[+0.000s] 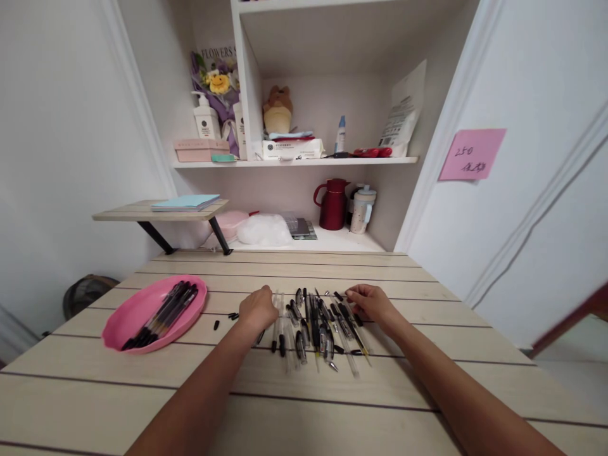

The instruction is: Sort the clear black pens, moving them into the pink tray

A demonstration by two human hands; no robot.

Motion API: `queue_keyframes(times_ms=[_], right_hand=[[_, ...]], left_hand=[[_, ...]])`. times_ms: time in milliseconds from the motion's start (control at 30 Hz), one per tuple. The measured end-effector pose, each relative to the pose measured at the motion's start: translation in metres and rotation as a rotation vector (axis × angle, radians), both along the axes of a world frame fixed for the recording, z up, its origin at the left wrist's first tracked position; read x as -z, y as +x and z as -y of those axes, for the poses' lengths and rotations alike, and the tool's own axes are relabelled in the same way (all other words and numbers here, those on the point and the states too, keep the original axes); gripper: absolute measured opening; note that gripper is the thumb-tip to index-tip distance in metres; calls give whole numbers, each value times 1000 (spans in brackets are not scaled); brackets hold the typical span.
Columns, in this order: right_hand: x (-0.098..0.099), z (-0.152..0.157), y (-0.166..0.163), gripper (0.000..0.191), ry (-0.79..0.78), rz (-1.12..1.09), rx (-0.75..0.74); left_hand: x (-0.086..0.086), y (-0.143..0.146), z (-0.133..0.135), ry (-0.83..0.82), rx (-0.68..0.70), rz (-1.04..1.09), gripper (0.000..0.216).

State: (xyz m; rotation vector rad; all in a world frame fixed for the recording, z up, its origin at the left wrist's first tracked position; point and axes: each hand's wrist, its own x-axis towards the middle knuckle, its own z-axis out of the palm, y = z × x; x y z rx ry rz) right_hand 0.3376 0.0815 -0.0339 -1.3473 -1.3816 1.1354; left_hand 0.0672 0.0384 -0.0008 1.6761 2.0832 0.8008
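A heap of black and clear pen parts (317,329) lies spread across the wooden table (304,392). My left hand (258,309) rests at the left edge of the heap, fingers curled down onto the pens; what it holds is hidden. My right hand (370,302) sits at the heap's upper right, fingers pinched on a small pen part. A pink oval tray (124,320) at the left holds several assembled black pens (164,311). A few small black caps (224,320) lie loose between the tray and my left hand.
A small raised shelf (159,214) with a teal notebook stands at the back left. Behind the table, an alcove holds a red jug (332,204), a cup, a plastic bag and bottles. A pink sticky note (472,154) hangs on the right wall.
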Motion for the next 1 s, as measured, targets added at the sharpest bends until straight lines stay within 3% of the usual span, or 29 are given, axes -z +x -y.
queue_keyframes(times_ms=[333, 500, 567, 767, 1000], right_hand=[[-11, 4, 11, 20, 27, 254, -105], [-23, 12, 13, 18, -2, 497, -189], [-31, 17, 11, 15, -2, 620, -233], [-51, 35, 3, 13, -1, 936, -274], [-55, 44, -3, 16, 109, 1195, -291]], left_hand=[[-6, -15, 12, -87, 145, 533, 32], [-8, -20, 13, -179, 215, 1057, 23], [-7, -19, 12, -188, 203, 1159, 24], [-2, -12, 11, -221, 197, 1227, 23], [-4, -8, 14, -206, 207, 1240, 22]])
